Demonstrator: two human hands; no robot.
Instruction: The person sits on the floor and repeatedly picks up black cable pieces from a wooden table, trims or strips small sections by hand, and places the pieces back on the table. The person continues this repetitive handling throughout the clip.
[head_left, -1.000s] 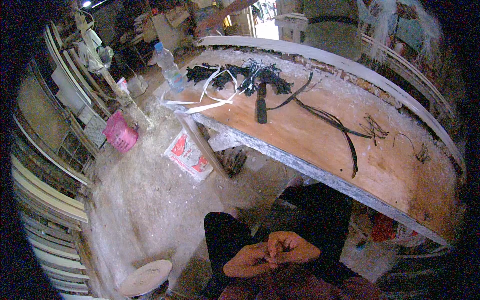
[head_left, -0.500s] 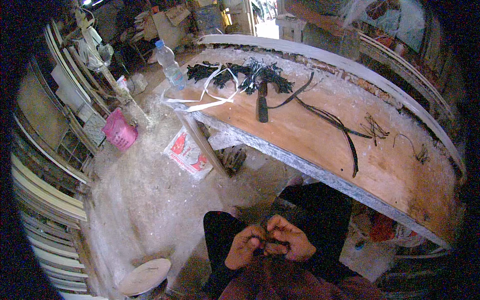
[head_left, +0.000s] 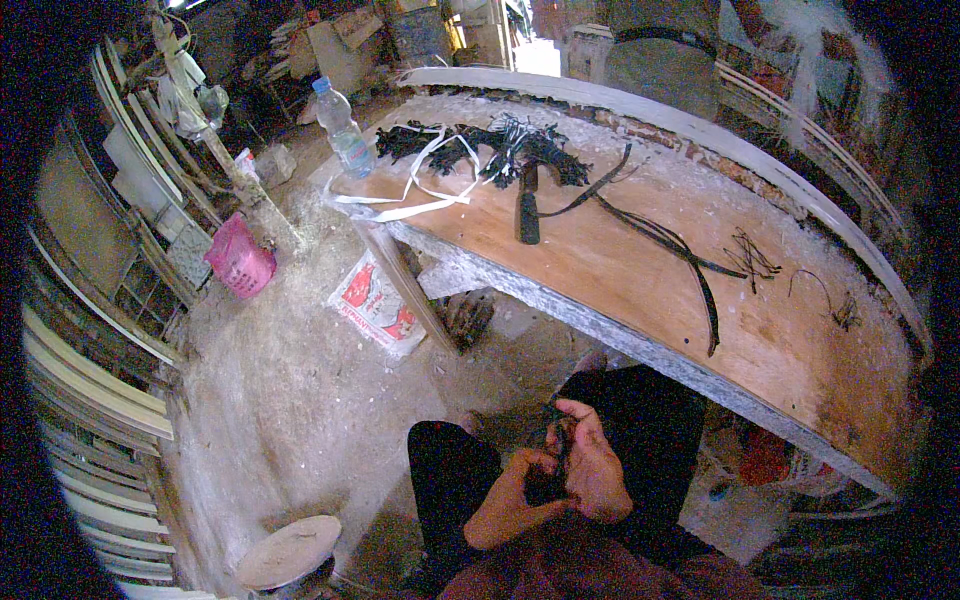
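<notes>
Above my lap, my left hand and my right hand work close together on a thin dark strip. The strip runs along my right fingers, and both hands are closed about it. Its exact kind is too dark to make out. Ahead on the wooden bench lies a tool with a dark handle, its far end by a pile of black strips with pale ends. Long black straps lie crossed to the right of it, near some thin black wire-like pieces.
A plastic bottle with a blue cap stands at the bench's left end, near a white ribbon. On the floor are a pink bag, a printed white sack and a round stool-like top. Long boards line the left.
My right hand has turned and its fingers now point upward along the dark strip. My left hand has shifted slightly right. A person's arm beyond the bench has left the view.
</notes>
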